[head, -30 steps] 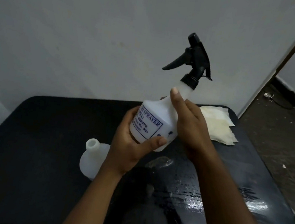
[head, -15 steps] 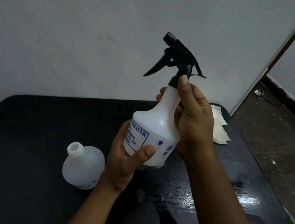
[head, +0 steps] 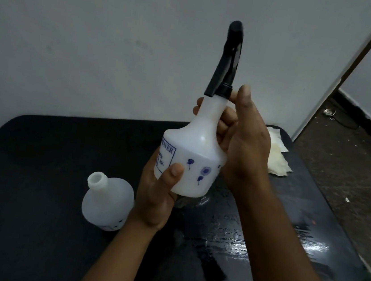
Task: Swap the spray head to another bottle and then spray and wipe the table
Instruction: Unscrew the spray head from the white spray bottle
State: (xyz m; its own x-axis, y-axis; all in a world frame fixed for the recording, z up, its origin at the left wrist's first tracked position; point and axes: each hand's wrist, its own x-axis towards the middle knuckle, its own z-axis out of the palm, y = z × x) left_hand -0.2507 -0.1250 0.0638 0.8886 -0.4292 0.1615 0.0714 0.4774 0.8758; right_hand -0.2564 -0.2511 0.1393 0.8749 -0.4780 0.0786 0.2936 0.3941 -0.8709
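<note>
I hold a white spray bottle (head: 197, 162) with blue print upright above the black table (head: 36, 168). A black spray head (head: 228, 61) sits on its neck, trigger side turned toward me. My left hand (head: 156, 195) grips the bottle's base from below, thumb on the front. My right hand (head: 242, 142) wraps the neck just under the black collar, thumb pointing up. A second white bottle (head: 106, 203) with an open neck and no head stands on the table left of my left wrist.
A pale cloth (head: 276, 156) lies at the table's back right corner. Wet streaks shine on the table's right half (head: 238, 235). A white wall rises behind the table; dark floor (head: 350, 179) lies to the right.
The bottle has been turned about its axis, so the spray head now faces me instead of pointing left. My right hand slid up from the body to the neck.
</note>
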